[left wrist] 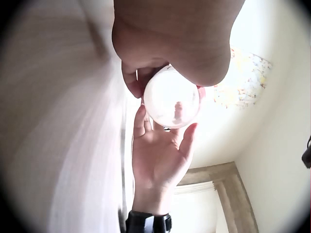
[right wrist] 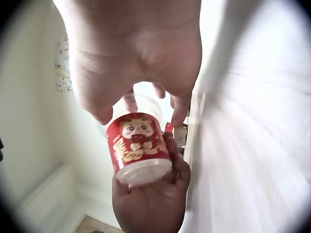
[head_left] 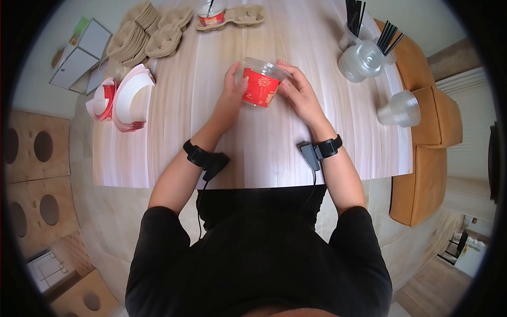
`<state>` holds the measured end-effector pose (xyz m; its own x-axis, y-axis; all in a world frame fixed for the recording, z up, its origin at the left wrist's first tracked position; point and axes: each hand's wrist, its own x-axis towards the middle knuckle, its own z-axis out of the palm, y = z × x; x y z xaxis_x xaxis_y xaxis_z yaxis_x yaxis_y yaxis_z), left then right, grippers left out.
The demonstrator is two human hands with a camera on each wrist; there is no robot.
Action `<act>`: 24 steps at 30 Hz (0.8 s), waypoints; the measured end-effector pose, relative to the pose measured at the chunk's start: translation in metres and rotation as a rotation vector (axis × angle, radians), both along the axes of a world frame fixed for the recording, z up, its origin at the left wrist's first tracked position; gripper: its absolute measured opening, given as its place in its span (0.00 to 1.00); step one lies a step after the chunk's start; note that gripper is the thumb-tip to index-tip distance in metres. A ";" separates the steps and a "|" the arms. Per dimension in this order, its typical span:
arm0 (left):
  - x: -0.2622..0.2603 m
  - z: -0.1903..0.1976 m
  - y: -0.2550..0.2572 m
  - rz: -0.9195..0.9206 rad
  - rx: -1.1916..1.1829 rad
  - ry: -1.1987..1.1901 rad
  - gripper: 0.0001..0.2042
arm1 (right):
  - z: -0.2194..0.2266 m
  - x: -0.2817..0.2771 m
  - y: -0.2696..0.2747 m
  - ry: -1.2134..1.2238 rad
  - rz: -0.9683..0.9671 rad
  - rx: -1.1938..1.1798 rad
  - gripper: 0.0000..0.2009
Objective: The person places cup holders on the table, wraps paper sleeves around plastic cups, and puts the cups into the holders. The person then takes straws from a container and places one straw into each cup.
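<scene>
Above the table, between both hands, is a clear plastic cup [head_left: 261, 87] with a red paper sleeve, tilted in the head view. My left hand [head_left: 231, 98] grips it from the left, thumb on the red sleeve. From the right, my right hand [head_left: 303, 97] holds it near the clear rim, thumb in front and fingers behind. A cartoon figure and gold print show on the sleeve of the cup [right wrist: 139, 138] in the right wrist view. In the left wrist view the cup [left wrist: 171, 98] appears as a bright round shape between the hands.
At the back left are stacked cardboard cup carriers [head_left: 127, 42]; another carrier [head_left: 248, 17] bears a red-sleeved cup [head_left: 212, 19]. Red-and-white paper sleeves [head_left: 132, 103] lie left. On the right stand black straws [head_left: 388, 37], clear round lids [head_left: 368, 57] and stacked clear cups [head_left: 404, 109].
</scene>
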<state>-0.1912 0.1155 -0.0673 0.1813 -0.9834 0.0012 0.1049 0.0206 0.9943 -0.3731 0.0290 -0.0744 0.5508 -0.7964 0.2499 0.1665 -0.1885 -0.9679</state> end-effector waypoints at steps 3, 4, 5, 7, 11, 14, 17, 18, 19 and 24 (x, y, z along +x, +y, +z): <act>0.008 -0.016 -0.001 -0.111 -0.131 -0.066 0.31 | 0.013 0.001 0.010 -0.099 0.094 0.099 0.23; 0.011 -0.034 -0.002 -0.086 -0.182 -0.215 0.30 | 0.009 0.001 0.013 -0.114 0.145 0.140 0.23; 0.010 -0.033 -0.008 -0.066 -0.247 -0.361 0.29 | 0.006 0.002 0.012 -0.130 0.187 0.170 0.23; 0.005 -0.023 -0.014 -0.094 -0.255 -0.342 0.29 | -0.002 0.004 0.010 -0.217 0.214 0.205 0.24; -0.003 0.004 0.002 -0.033 -0.115 -0.276 0.28 | 0.002 0.004 0.013 -0.182 0.178 0.225 0.25; -0.007 0.007 0.003 -0.065 -0.060 -0.082 0.33 | 0.006 0.008 0.018 -0.190 0.078 0.083 0.23; -0.008 -0.001 0.001 -0.077 -0.140 -0.181 0.41 | 0.019 0.000 0.022 0.055 -0.017 -0.170 0.21; -0.007 -0.001 0.002 -0.074 -0.148 -0.175 0.41 | 0.021 -0.001 0.021 0.061 -0.015 -0.177 0.21; -0.007 0.005 0.004 -0.108 -0.139 -0.128 0.40 | 0.021 -0.002 0.021 0.081 0.019 -0.181 0.21; 0.010 -0.006 0.001 -0.208 -0.172 -0.106 0.38 | 0.044 -0.014 0.015 0.189 0.176 -0.222 0.22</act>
